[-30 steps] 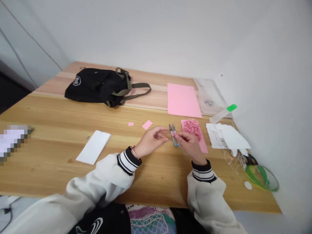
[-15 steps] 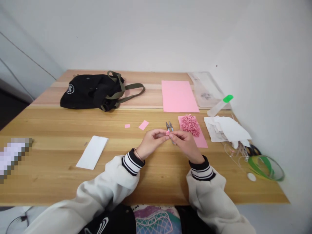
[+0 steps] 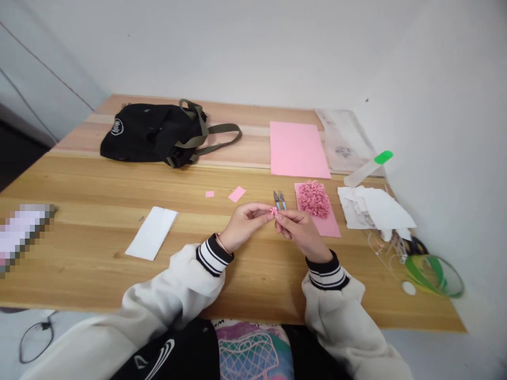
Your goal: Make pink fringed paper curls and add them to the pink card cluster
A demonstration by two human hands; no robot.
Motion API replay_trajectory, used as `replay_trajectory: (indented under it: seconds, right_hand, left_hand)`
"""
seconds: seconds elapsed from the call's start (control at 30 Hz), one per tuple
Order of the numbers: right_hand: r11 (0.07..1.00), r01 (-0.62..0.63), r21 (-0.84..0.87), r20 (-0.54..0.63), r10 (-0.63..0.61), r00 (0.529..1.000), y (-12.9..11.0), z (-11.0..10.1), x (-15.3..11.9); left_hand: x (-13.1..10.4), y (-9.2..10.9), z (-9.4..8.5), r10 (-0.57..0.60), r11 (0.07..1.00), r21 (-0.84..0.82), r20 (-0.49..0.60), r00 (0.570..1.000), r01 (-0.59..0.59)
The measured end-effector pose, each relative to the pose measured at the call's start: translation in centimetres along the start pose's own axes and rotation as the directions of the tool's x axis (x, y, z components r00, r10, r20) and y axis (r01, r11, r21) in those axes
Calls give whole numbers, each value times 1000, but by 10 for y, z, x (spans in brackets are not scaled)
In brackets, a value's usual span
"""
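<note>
Between my two hands is a small pink piece (image 3: 273, 210), pinched at the fingertips above the middle of the table. My left hand (image 3: 247, 224) holds it from the left with thumb and fingers together. From the right, my right hand (image 3: 299, 228) grips it the same way, its lower fingers curled. Just beyond the fingertips lie small snips (image 3: 279, 199) with blue on them, their handles partly hidden by my right hand. A heap of curly pink pieces (image 3: 313, 199) rests on a pink sheet (image 3: 328, 228) right of my right hand.
A black bag (image 3: 150, 133) lies back left, a large pink sheet (image 3: 299, 149) back right. Two small pink cards (image 3: 237, 194) and a folded white paper (image 3: 152, 233) are left of centre. White papers (image 3: 380, 208), a green-capped tube (image 3: 368, 169) and green tape (image 3: 433, 274) sit at right.
The camera view has shifted and tilted slightly. Both hands still pinch the small pink piece, and the fingers of my right hand have shifted a little, with lower fingers now showing beneath.
</note>
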State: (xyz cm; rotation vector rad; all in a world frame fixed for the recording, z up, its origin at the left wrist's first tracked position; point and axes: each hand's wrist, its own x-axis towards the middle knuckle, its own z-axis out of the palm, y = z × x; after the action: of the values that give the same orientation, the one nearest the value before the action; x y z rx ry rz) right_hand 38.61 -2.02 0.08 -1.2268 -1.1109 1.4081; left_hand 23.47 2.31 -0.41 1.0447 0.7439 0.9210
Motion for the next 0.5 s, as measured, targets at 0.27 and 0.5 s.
replay_trajectory:
  seconds: [0.27,0.5]
  right_hand:
    - [999,-36,-34,55,38,998,5,0,3]
    - [994,-28,-105,7,29,1000,7,-2,4]
  left_hand:
    - [-2,-3,-3,12,998,69,-11,1000,-11]
    - [-1,-6,-4,48,989,139,-1,999,-47]
